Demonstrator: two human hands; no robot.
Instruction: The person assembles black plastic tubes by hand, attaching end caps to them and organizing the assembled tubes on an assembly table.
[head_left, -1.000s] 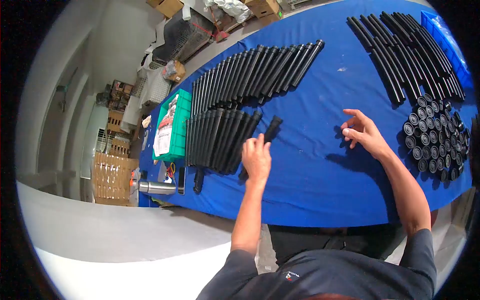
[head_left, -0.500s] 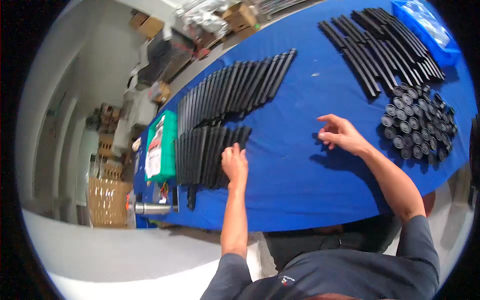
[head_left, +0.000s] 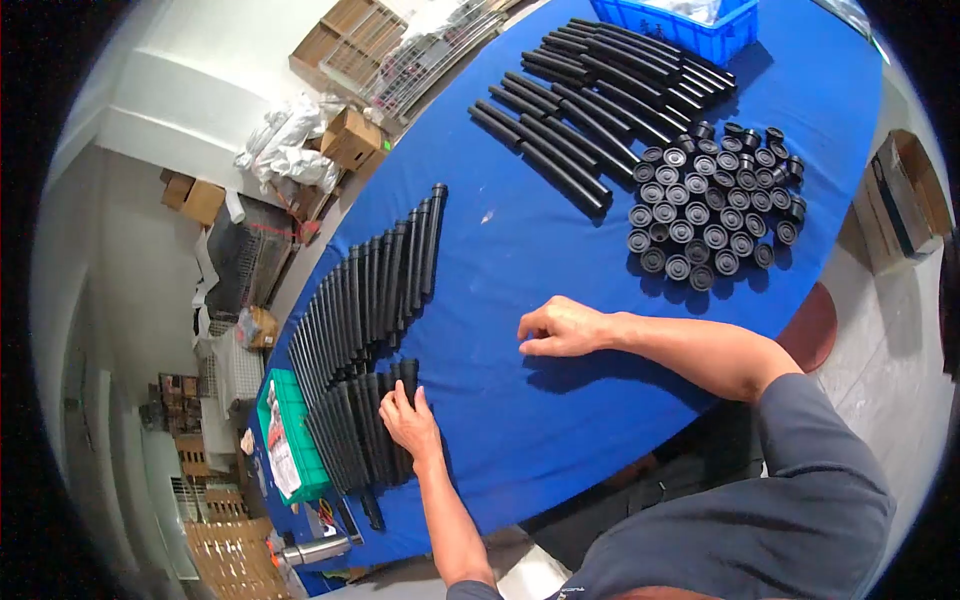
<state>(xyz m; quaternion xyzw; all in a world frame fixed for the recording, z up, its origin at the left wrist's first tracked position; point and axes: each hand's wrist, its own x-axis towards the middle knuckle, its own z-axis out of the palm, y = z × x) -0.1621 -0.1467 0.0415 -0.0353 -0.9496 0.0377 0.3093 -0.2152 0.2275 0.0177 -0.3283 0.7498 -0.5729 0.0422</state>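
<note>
1. A person in a dark short-sleeved shirt sits or stands at a worktop (head_left: 510, 265) spread with blue cloth, both bare hands over it.
2. The left hand (head_left: 410, 422) reaches to the end tube (head_left: 409, 368) at the right of the near row of black tubes (head_left: 352, 425), its fingers only narrowly parted and touching the tube near its collared top; whether they grip it cannot be told, as the hand hides part of it.
3. The right hand (head_left: 562, 328) hangs above the cloth and casts a shadow there, fingers half curled, the thumb slightly apart from the forefinger.
4. Behind the near row, a far row of black tubes (head_left: 386, 280) fans out, collared tops pointing away from the person.
5. A green tray (head_left: 303, 430) with printed paper in it stands just beside the near row, at its left; a steel bottle (head_left: 315, 551) lies near the worktop's edge.
6. Across the cloth, plain black tubes (head_left: 575, 120) lie in ranks near a cluster of round black caps (head_left: 710, 205).
7. A blue crate (head_left: 733, 35) stands just beyond the ranks.
</note>
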